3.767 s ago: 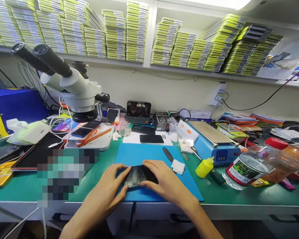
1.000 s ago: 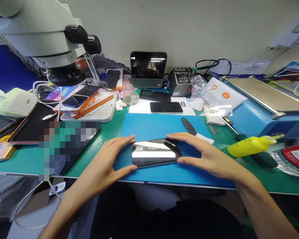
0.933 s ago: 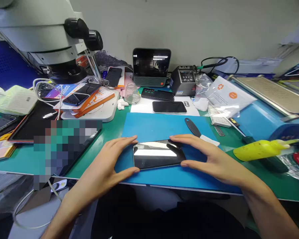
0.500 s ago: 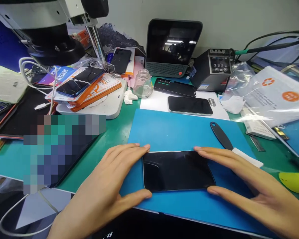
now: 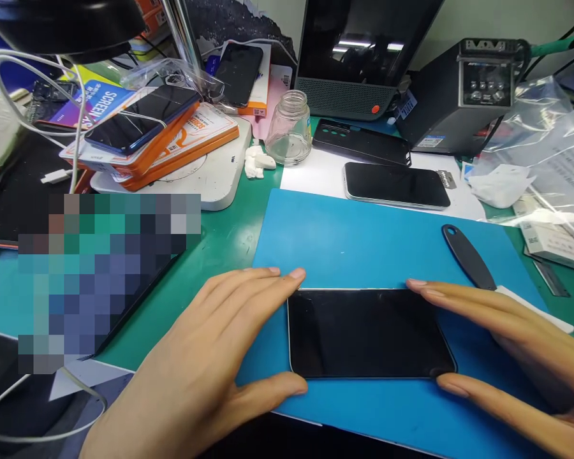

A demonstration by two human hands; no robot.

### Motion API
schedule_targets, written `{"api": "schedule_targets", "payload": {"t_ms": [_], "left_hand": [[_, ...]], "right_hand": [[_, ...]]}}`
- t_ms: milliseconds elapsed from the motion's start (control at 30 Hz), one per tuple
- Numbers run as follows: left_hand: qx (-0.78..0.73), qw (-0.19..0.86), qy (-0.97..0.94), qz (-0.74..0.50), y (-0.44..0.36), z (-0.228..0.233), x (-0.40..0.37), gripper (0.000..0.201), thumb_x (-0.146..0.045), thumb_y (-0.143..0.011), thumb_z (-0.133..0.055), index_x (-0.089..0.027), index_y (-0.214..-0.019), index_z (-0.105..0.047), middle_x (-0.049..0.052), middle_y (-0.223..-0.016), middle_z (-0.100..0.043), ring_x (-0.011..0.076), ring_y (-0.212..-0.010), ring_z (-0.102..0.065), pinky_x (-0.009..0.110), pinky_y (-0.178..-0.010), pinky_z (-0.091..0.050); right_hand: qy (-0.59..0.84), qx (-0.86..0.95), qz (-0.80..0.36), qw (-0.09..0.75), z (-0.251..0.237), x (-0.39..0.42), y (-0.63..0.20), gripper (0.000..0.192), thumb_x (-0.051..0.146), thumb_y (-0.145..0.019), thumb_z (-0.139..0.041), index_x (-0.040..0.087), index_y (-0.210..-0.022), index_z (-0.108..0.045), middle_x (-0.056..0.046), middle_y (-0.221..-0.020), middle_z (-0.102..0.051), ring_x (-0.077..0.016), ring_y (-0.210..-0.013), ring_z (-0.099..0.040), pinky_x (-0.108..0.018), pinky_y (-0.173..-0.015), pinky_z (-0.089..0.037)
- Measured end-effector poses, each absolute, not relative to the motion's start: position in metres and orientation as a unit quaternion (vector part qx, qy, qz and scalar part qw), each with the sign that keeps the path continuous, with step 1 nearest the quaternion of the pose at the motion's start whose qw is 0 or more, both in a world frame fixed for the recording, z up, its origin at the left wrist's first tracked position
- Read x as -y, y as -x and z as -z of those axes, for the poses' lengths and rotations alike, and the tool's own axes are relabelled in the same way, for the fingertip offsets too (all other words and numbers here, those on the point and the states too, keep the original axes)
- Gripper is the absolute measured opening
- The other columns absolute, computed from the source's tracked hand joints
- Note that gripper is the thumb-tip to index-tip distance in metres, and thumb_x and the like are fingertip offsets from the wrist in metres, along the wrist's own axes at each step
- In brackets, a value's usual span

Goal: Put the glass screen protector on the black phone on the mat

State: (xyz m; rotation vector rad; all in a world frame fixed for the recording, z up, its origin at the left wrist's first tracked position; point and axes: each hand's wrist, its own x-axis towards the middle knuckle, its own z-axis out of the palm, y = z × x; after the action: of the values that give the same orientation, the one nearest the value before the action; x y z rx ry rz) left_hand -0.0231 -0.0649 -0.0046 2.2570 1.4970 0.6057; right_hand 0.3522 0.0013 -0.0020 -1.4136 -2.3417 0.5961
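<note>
While flat over blue mat, phone in pinch grip of left hand and right hand.

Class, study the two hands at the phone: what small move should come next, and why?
Perhaps ease the left hand and right hand gently inward to steady the phone: it lies screen up on the blue mat, with a hand curved around each end.

Place: I read a phone workshop | Signs: black glass-fronted phone, rectangular blue mat, round black microscope head beside chrome post, boxy black control unit, green-topped table
</note>
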Motion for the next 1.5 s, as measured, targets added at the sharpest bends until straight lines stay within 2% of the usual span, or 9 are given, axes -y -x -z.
{"api": "schedule_targets", "payload": {"t_ms": [100,433,733,1033,1267,1400,1500], "left_hand": [[-0.529,0.181,-0.8,-0.218,0.023,0.004,0.065,0.081,-0.047,-0.103,-0.07,-0.034,-0.169,-0.025,-0.003,-0.166,-0.054,0.0197,-0.154,-0.045,0.034,-0.127,-0.039],[-0.525,0.194,-0.797,-0.226,0.026,0.003,0.065,0.079,-0.052,-0.101,-0.071,-0.036,-0.166,-0.03,-0.001,-0.164,-0.057,0.0225,-0.154,-0.046,0.038,-0.125,-0.041],[-0.525,0.207,-0.794,-0.224,0.025,0.002,0.064,0.085,-0.061,-0.097,-0.073,-0.037,-0.167,-0.03,0.001,-0.163,-0.058,0.0264,-0.153,-0.048,0.043,-0.123,-0.044],[-0.534,0.201,-0.788,-0.233,0.022,0.0,0.064,0.076,-0.053,-0.1,-0.072,-0.038,-0.165,-0.035,0.001,-0.159,-0.061,0.0273,-0.151,-0.05,0.047,-0.122,-0.047],[-0.529,0.177,-0.793,-0.244,0.023,0.003,0.067,0.07,-0.046,-0.104,-0.069,-0.044,-0.165,-0.034,-0.003,-0.16,-0.06,0.026,-0.149,-0.05,0.044,-0.119,-0.049],[-0.522,0.159,-0.799,-0.253,0.023,0.008,0.067,0.069,-0.048,-0.103,-0.068,-0.044,-0.164,-0.037,-0.003,-0.158,-0.061,0.0291,-0.146,-0.054,0.047,-0.116,-0.052],[-0.517,0.149,-0.803,-0.258,0.025,0.012,0.066,0.068,-0.05,-0.102,-0.068,-0.043,-0.163,-0.04,-0.001,-0.156,-0.062,0.0316,-0.144,-0.056,0.049,-0.114,-0.053]], "right_hand": [[0.492,0.839,-0.2,0.121,0.002,0.001,-0.355,0.069,0.061,-0.088,-0.073,0.053,-0.154,-0.054,0.002,-0.157,-0.064,-0.0442,-0.143,-0.06,-0.066,-0.119,-0.049],[0.464,0.848,-0.209,0.147,0.0,-0.001,-0.35,0.064,0.057,-0.091,-0.075,0.046,-0.152,-0.058,0.001,-0.154,-0.066,-0.0362,-0.139,-0.065,-0.054,-0.117,-0.051],[0.488,0.829,-0.237,0.134,-0.002,-0.002,-0.35,0.067,0.059,-0.09,-0.074,0.049,-0.154,-0.055,0.002,-0.159,-0.062,-0.0381,-0.146,-0.059,-0.056,-0.121,-0.045],[0.475,0.838,-0.236,0.132,-0.007,-0.004,-0.343,0.065,0.059,-0.093,-0.073,0.05,-0.154,-0.053,0.003,-0.159,-0.062,-0.0324,-0.148,-0.058,-0.051,-0.121,-0.046],[0.443,0.842,-0.26,0.167,-0.017,-0.001,-0.33,0.06,0.051,-0.096,-0.076,0.044,-0.153,-0.058,-0.002,-0.154,-0.066,-0.0301,-0.143,-0.063,-0.048,-0.122,-0.051],[0.427,0.837,-0.292,0.177,-0.019,-0.001,-0.329,0.064,0.049,-0.095,-0.079,0.041,-0.154,-0.058,-0.004,-0.155,-0.064,-0.0314,-0.144,-0.061,-0.052,-0.125,-0.047],[0.42,0.829,-0.32,0.185,-0.021,-0.001,-0.328,0.063,0.048,-0.095,-0.08,0.038,-0.153,-0.059,-0.004,-0.156,-0.064,-0.0305,-0.145,-0.061,-0.049,-0.124,-0.049]]}}
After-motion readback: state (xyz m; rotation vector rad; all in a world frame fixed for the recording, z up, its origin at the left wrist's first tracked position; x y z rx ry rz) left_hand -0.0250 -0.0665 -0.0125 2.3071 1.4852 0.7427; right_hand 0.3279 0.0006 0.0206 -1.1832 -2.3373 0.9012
